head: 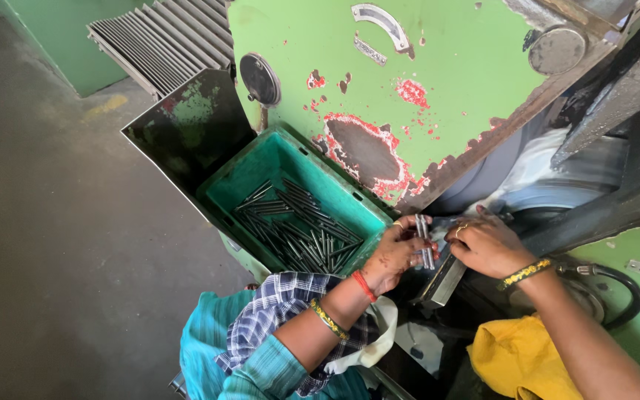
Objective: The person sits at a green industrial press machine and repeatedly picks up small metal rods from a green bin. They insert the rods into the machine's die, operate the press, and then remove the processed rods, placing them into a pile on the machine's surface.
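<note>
My left hand (pixel 394 255) grips a small bundle of short metal rods (pixel 424 241), held upright at the edge of a green machine. My right hand (pixel 487 244) rests beside them on the machine's feed area, fingers touching the rods' far side. A teal plastic crate (pixel 275 159) to the left holds several more dark metal rods (pixel 298 226). A metal guide block (pixel 442 285) sits just below both hands.
The large green machine housing (pixel 446 81) with chipped paint fills the top. A dark metal chute (pixel 187 126) surrounds the crate. A spinning grey wheel (pixel 542 185) lies right of my hands. Yellow cloth (pixel 520 355) lies bottom right; concrete floor (pixel 53 237) on the left.
</note>
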A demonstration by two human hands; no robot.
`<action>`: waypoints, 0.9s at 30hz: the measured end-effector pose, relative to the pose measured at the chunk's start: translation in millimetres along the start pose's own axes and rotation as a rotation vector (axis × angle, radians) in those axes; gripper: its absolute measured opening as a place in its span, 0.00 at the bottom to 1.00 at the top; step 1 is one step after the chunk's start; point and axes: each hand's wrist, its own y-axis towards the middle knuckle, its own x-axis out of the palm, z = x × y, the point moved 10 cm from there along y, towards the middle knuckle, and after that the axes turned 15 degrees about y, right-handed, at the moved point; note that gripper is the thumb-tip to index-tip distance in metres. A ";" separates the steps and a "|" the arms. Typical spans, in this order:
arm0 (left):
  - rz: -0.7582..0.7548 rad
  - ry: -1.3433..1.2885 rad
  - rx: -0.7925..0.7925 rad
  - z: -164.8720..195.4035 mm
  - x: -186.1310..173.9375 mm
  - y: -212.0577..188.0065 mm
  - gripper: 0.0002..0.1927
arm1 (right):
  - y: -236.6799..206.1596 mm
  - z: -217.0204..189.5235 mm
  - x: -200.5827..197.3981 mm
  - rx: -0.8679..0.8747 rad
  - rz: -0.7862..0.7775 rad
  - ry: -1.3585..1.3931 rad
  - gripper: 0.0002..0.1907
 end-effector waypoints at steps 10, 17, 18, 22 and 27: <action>-0.032 0.137 -0.158 -14.3 6.1 -6.7 0.16 | 5.4 16.8 -2.6 -0.020 0.110 0.090 0.15; 0.018 0.372 -0.168 -9.6 8.8 -16.6 0.15 | 2.8 12.2 -12.0 0.064 0.112 0.145 0.12; 0.033 0.415 -0.157 -6.9 8.8 -17.2 0.16 | 2.6 12.6 -12.6 0.077 0.115 0.151 0.12; 0.098 0.525 -0.040 10.2 8.6 -15.4 0.20 | 4.3 20.9 -10.0 0.133 0.125 0.177 0.13; 0.148 0.521 -0.117 -4.5 8.7 -9.4 0.20 | 5.3 19.4 -12.5 0.077 0.128 0.244 0.16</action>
